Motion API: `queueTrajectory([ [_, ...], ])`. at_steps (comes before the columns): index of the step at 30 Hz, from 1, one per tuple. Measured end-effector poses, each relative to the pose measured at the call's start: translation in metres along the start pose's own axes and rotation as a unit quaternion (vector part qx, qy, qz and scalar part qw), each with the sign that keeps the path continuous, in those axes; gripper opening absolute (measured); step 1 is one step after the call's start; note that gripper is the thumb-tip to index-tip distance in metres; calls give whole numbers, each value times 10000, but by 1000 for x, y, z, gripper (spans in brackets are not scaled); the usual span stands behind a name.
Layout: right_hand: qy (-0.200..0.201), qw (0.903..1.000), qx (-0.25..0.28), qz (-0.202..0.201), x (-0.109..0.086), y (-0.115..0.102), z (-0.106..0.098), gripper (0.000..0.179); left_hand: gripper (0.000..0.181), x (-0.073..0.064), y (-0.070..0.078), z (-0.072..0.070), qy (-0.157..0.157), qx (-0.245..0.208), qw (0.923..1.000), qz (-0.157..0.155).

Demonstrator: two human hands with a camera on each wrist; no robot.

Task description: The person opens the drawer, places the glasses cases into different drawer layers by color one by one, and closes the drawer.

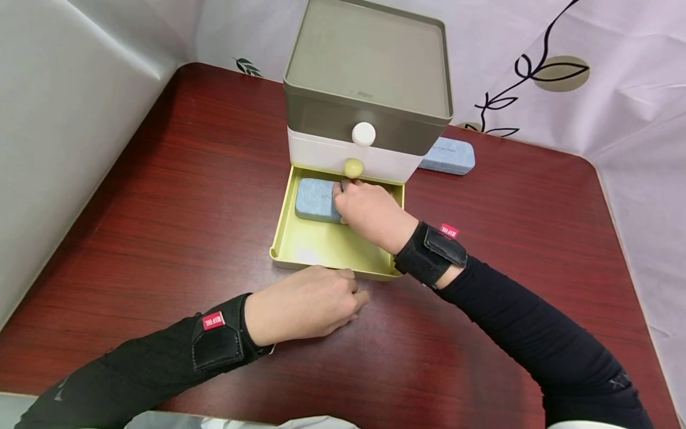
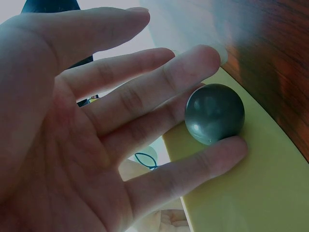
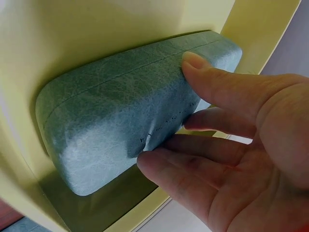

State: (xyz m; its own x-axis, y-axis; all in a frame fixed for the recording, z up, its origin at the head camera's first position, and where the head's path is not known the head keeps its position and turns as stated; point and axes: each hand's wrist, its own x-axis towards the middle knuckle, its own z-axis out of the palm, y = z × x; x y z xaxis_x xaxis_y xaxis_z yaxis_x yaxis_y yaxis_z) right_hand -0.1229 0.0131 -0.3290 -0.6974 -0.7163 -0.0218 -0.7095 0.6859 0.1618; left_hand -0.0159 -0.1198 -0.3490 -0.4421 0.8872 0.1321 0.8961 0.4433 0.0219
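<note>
A pale blue glasses case [image 1: 315, 199] lies in the pulled-out yellow drawer [image 1: 329, 247], toward its back. My right hand [image 1: 375, 214] reaches over the drawer and grips the right part of this case. In the right wrist view, the thumb [image 3: 212, 79] presses the seamed side of the case while the fingertips rest on its printed face. Just in front of the drawer is my left hand [image 1: 311, 302]. The left wrist view shows its fingers fairly straight, touching both sides of the drawer's dark round knob [image 2: 215, 113].
Above the drawer, a white drawer with a yellow knob [image 1: 353, 168] and a grey-brown one with a white knob [image 1: 364, 134] are closed. Another blue case [image 1: 452, 156] lies right of the drawer unit. Pale curtains [image 1: 616, 107] border the red-brown table [image 1: 214, 179].
</note>
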Motion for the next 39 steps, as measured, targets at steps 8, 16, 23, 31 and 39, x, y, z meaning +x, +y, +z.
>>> queueTrajectory([
  [8, 118, 9998, -135, 7, 1, 1, 1, 16, 10, 0, 0, 0, 20, -70, 10000, 21],
  [16, 116, 9997, -181, 70, 2, 1, 0, 16, 10, 0, 0, 0, 81, -60, 9999, 28],
  [23, 9, 9998, -127, 139, 2, 0, -2, 18, 10, 0, 0, -1, 48, -86, 9999, 22],
  [31, -18, 9998, -116, 169, 2, 1, -1, 24, 10, 0, 0, -1, 83, -40, 10000, 38],
  [39, 37, 9999, -35, 164, 1, 2, 0, 25, 9, -1, -1, 0, 40, -25, 10000, 15],
])
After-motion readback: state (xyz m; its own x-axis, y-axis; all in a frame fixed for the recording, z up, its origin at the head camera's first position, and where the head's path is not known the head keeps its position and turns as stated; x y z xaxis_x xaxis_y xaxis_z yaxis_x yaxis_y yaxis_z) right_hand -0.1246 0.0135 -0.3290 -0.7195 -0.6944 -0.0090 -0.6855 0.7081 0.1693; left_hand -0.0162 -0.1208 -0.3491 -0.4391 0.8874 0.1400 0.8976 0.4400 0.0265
